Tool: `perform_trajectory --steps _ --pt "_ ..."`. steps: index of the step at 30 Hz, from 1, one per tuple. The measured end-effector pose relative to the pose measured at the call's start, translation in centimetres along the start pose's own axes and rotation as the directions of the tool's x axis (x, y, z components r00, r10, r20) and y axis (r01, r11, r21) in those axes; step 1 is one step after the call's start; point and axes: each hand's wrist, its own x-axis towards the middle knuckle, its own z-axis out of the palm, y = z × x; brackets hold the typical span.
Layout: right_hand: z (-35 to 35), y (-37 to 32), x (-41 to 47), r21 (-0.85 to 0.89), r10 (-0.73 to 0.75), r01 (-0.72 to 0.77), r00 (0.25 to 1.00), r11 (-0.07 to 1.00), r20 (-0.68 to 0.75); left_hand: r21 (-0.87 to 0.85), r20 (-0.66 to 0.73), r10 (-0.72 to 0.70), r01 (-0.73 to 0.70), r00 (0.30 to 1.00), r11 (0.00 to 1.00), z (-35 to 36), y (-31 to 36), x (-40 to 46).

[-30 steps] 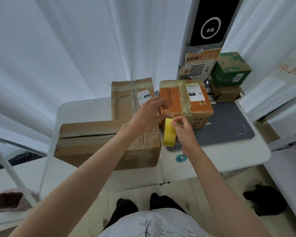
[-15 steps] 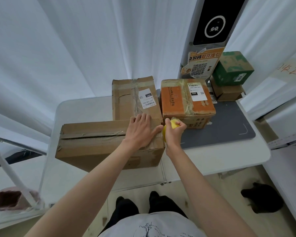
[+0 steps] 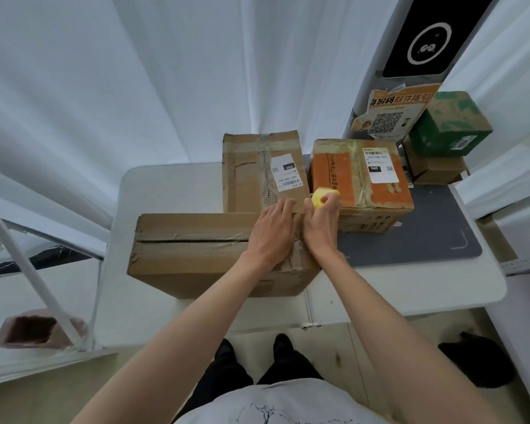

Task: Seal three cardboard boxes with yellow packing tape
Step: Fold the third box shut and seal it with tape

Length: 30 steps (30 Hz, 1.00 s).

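While right fingers (image 3: 331, 199) grip the tape roll (image 3: 318, 199), flat left fingers (image 3: 283, 206) press the long box (image 3: 196, 249).

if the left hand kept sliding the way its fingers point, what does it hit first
Likely the tall brown box behind; the left hand lies flat on the long box, fingertips already at its base. Depth is unclear.

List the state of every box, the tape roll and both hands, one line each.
large front box: flat on the white table, top seam shut under old clear tape
tall brown box: shut, old tape, white label on top
orange box: shut, taped over, labelled
green box: shut, stacked on a small brown box
yellow tape roll: gripped by right hand
left hand: fingers straight, pressing flat on large front box
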Motion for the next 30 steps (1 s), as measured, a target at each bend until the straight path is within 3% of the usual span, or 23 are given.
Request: perform_trajectory --steps 3,8,14,17,19,21,23,25,30 --pt "0.1 0.2 0.0 0.0 -0.007 0.007 1.0 1.0 -0.007 0.164 0.003 0.005 -0.006 1.0 0.986 -0.6 -1.3 -0.4" --pt "0.3 0.5 0.1 -0.04 -0.041 0.041 0.999 0.998 -0.018 0.387 0.002 -0.134 0.123 0.991 0.914 -4.7 -7.6 -2.0" --pt "0.5 1.0 0.2 -0.055 -0.042 0.041 0.999 0.998 -0.024 0.453 -0.149 -0.298 0.333 0.943 0.827 -10.3 -15.0 -5.5" --pt "0.4 1.1 0.2 -0.047 -0.031 0.03 0.999 0.998 -0.026 0.327 -0.191 -0.431 0.471 0.882 0.819 -11.9 -17.2 -6.6" --pt "0.3 1.0 0.1 -0.039 -0.031 0.03 0.999 0.999 -0.027 0.116 -0.148 -0.582 0.598 0.8 0.793 -12.8 -18.2 -7.1" --pt "0.3 1.0 0.1 -0.024 -0.017 0.017 1.0 1.0 -0.024 -0.281 0.032 -0.707 0.685 0.707 0.673 -13.6 -18.7 -7.6" --pt "0.3 0.8 0.0 -0.003 0.007 -0.007 1.0 1.0 -0.019 -0.551 0.206 -0.708 0.678 0.675 0.486 -13.9 -18.7 -8.0" --pt "0.3 0.6 0.0 0.006 0.02 -0.02 1.0 1.0 -0.016 -0.609 0.244 -0.667 0.646 0.704 0.46 -14.1 -18.7 -8.2" --pt "-0.2 0.4 0.0 0.152 0.118 -0.114 0.993 0.982 -0.017 -0.446 0.162 -0.656 0.647 0.737 0.618 -14.2 -19.2 -7.5"
